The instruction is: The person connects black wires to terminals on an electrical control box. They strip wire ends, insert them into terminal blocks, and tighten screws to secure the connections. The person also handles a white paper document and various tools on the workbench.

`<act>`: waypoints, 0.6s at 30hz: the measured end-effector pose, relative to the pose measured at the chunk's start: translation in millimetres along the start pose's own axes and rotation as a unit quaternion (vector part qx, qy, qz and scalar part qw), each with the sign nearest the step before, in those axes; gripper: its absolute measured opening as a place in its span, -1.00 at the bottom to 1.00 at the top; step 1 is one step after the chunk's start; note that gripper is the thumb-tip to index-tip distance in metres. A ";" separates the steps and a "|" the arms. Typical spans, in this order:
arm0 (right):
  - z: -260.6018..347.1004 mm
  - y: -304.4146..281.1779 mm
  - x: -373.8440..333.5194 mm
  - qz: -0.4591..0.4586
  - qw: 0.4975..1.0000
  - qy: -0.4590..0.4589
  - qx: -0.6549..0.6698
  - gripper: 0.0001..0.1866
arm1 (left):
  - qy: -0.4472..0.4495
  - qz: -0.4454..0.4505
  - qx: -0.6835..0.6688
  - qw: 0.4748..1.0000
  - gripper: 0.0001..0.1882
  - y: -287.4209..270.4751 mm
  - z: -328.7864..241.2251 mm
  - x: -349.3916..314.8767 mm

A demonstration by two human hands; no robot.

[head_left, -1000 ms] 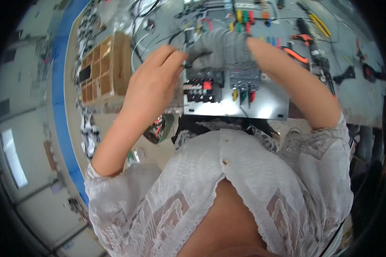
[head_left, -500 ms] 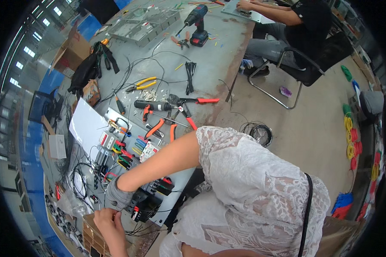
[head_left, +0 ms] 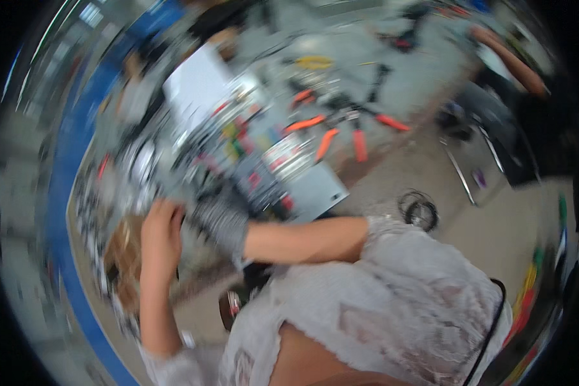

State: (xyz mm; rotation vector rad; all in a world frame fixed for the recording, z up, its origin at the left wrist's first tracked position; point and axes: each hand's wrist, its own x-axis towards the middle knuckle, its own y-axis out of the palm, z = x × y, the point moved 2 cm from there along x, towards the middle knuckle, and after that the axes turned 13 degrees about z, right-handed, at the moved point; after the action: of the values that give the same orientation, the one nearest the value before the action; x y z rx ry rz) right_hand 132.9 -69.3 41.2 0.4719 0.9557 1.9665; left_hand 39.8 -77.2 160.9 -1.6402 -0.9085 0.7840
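Observation:
The picture is smeared by motion. My right hand (head_left: 222, 222), in a grey glove, rests on the near left end of a grey wiring panel (head_left: 315, 188) with small red, green and yellow parts. My bare left hand (head_left: 161, 233) is just left of it with its fingers curled toward the glove. Blur hides what either hand holds. A wooden compartment box (head_left: 123, 258) lies left of my left forearm.
Orange-handled pliers (head_left: 329, 143) and other hand tools lie on the grey table beyond the panel. A white sheet (head_left: 196, 87) lies farther back. Another person's arm (head_left: 511, 61) and a chair (head_left: 495, 154) are at upper right. A black cable coil (head_left: 418, 209) lies on the floor.
The view has swung again, bringing the panel and both hands toward the middle left. Both hands stay close together at the panel's near end.

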 end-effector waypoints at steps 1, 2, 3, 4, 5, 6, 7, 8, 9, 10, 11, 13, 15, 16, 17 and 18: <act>-0.2 3.8 0.3 -0.007 1.000 -0.002 0.002 -0.77 | 0.018 -0.013 -0.025 0.999 -0.93 -3.5 3.8 -0.7; 10.8 14.3 -5.4 -0.021 1.000 -0.022 -0.005 -0.75 | -0.017 -0.003 -0.030 0.999 -0.93 -4.9 6.9 -2.9; -0.1 8.8 2.2 -0.020 0.998 0.022 0.057 -0.75 | -0.006 0.002 -0.040 0.999 -0.91 -7.7 8.7 -4.2; -4.5 8.2 6.5 -0.002 0.995 0.037 0.089 -0.79 | -0.006 -0.022 -0.010 1.000 -0.92 -7.1 15.9 -5.8; -6.2 9.5 7.1 0.010 0.991 0.048 0.123 -0.81 | -0.001 -0.041 0.023 0.999 -0.90 -7.4 17.1 -9.6; -13.0 10.0 10.4 0.026 0.989 0.051 0.133 -0.82 | -0.038 -0.052 0.063 0.996 -0.87 -5.9 19.2 -13.2; -20.2 10.3 14.6 0.040 0.988 0.053 0.138 -0.82 | -0.072 -0.065 0.100 0.990 -0.84 -4.4 22.5 -17.5; -19.1 8.5 15.5 0.079 0.988 0.057 0.124 -0.85 | -0.091 -0.072 0.135 0.984 -0.80 -2.7 21.4 -15.6; -20.9 9.0 13.3 0.060 0.988 0.063 0.129 -0.85 | -0.116 -0.067 0.136 0.982 -0.79 -0.6 18.0 -17.7; -11.4 16.6 3.4 0.051 0.985 0.082 0.142 -0.86 | -0.156 -0.056 0.144 0.976 -0.78 -0.7 2.4 -23.7; -6.4 18.6 2.1 0.030 0.985 0.081 0.147 -0.87 | -0.172 -0.051 0.148 0.973 -0.76 0.1 -6.2 -25.1; -22.7 4.0 11.3 0.068 0.984 0.056 0.158 -0.90 | -0.183 -0.017 0.167 0.969 -0.77 5.9 -23.0 -34.6; -19.1 7.6 7.1 0.056 0.986 0.047 0.148 -0.90 | -0.126 -0.010 0.165 0.978 -0.78 11.5 -27.4 -48.6; -14.7 8.3 6.2 0.090 0.988 0.036 0.124 -0.88 | -0.130 0.012 0.142 0.981 -0.85 6.5 -26.9 -54.1; -12.6 7.4 6.3 0.079 0.989 0.036 0.121 -0.87 | -0.115 -0.037 0.100 0.988 -0.87 3.4 -19.3 -55.5; -11.2 6.1 7.0 0.069 0.990 0.035 0.118 -0.86 | -0.098 -0.086 0.057 0.990 -0.89 0.4 -7.7 -53.1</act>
State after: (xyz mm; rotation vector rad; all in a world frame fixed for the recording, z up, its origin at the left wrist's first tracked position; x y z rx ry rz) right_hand 118.6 -70.3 38.5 0.6186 1.2367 2.0128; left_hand 20.1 -127.0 164.9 -1.3814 -1.1076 0.8720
